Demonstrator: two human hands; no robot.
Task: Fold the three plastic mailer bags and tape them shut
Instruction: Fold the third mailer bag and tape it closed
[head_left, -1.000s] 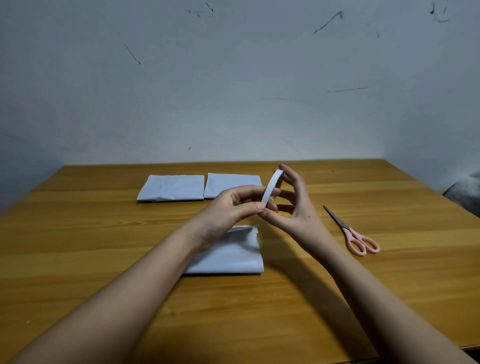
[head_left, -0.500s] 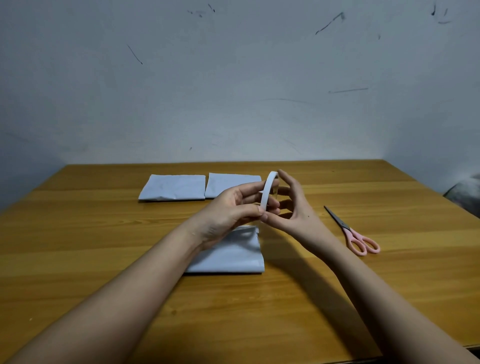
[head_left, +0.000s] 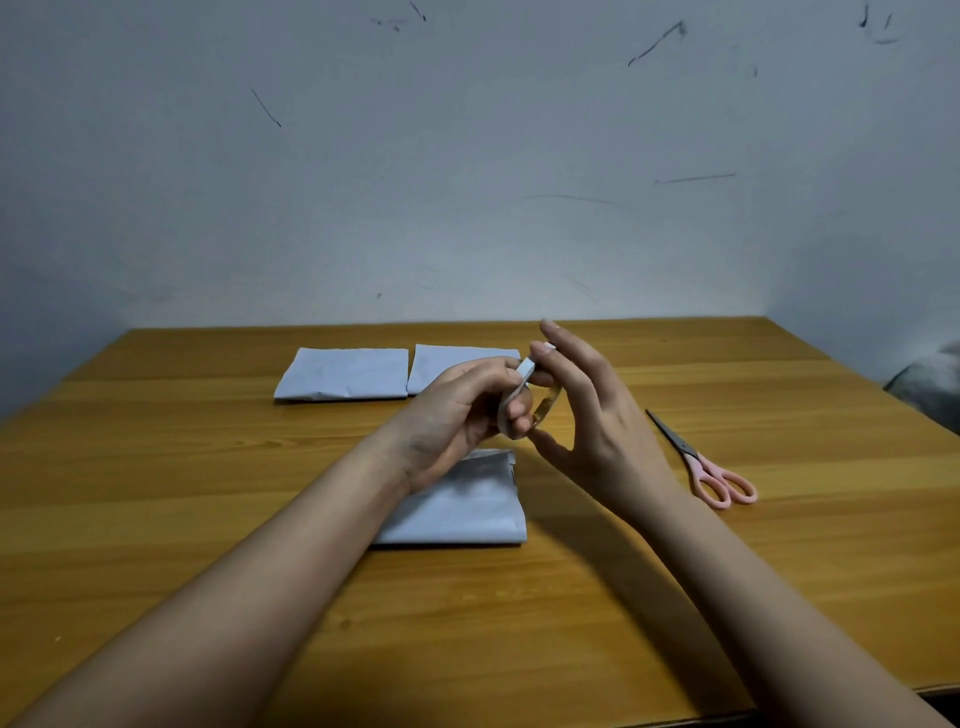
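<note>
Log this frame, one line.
left hand: holds tape | right hand: picks at tape | near bag: folded | scissors: idle

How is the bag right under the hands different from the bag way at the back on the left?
The near mailer bag lies partly hidden under the left hand; the far-left mailer bag lies fully in view. The near one sits alone; the far one has another beside it. Both are pale, folded, flat on the table.

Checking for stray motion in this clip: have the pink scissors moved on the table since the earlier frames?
No. The pink scissors lie at the same spot and angle on the table, right of the near folded bag.
</note>
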